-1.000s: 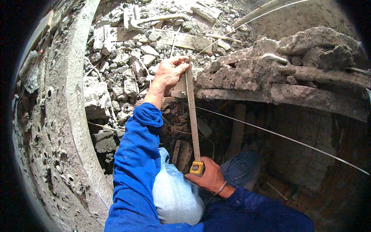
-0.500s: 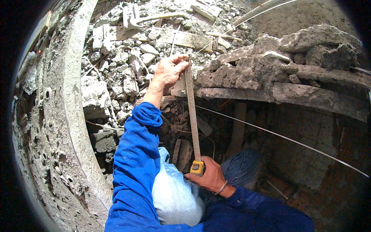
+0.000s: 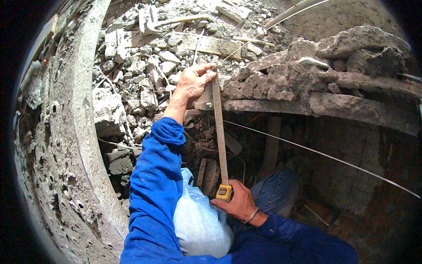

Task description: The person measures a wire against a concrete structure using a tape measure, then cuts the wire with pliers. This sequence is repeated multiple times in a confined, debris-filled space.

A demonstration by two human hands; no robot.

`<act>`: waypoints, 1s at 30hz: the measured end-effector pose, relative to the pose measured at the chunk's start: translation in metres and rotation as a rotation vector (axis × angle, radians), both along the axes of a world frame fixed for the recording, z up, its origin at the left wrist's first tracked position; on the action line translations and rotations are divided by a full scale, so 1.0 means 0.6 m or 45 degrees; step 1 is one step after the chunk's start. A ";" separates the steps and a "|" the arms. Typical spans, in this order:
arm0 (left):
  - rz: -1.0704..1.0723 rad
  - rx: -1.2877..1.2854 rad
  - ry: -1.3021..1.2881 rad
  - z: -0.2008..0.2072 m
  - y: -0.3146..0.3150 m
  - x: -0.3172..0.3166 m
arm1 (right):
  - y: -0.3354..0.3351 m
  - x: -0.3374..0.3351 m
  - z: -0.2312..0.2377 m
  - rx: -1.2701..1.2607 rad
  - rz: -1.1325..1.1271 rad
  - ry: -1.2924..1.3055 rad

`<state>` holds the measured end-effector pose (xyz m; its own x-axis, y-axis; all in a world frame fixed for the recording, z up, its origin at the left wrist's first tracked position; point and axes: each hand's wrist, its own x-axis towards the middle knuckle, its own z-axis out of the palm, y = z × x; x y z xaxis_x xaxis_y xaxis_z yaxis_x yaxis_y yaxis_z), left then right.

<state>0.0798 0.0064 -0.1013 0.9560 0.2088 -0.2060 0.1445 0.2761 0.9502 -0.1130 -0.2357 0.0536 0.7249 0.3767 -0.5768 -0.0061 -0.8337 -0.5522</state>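
A yellow and black tape measure (image 3: pixel 224 192) sits in my right hand (image 3: pixel 240 200), whose fingers wrap round its case from the right, low in the middle of the view. Its blade (image 3: pixel 220 127) is drawn out, running up and slightly left. My left hand (image 3: pixel 196 81) pinches the blade's far end between thumb and fingers, close by the broken masonry edge. Behind the blade lies a dark hollow with bits of rubble. A thin taut pale line (image 3: pixel 307 151) crosses that hollow behind the blade, slanting down to the right.
Rubble (image 3: pixel 149 75) covers the far left, with wooden boards (image 3: pixel 206 42) and a hammer-like tool (image 3: pixel 176 20) on it. A rough broken masonry ledge (image 3: pixel 281 83) spans the right. A curved concrete edge (image 3: pixel 83 110) and perforated wall (image 3: pixel 52 145) stand left. My jeans-clad knee (image 3: pixel 202 224) is below.
Almost nothing differs. The view has shifted very slightly; both hands keep their hold, and the blade stays drawn out at about the same length.
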 end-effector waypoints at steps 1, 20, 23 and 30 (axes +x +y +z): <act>0.007 0.017 -0.034 0.000 0.000 0.000 | 0.000 0.000 0.001 -0.006 0.014 -0.024; 0.023 0.084 0.025 0.003 0.003 -0.002 | 0.001 0.011 0.003 0.092 -0.027 -0.045; 0.012 0.056 0.049 0.011 0.003 -0.003 | 0.001 0.012 0.004 0.083 -0.021 -0.038; -0.071 -0.019 0.168 0.024 0.008 -0.008 | -0.002 0.012 0.002 0.073 -0.006 -0.059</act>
<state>0.0753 0.0112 -0.0867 0.9304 0.1521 -0.3334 0.2835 0.2778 0.9178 -0.1056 -0.2371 0.0546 0.7524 0.4044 -0.5199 0.0166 -0.8007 -0.5988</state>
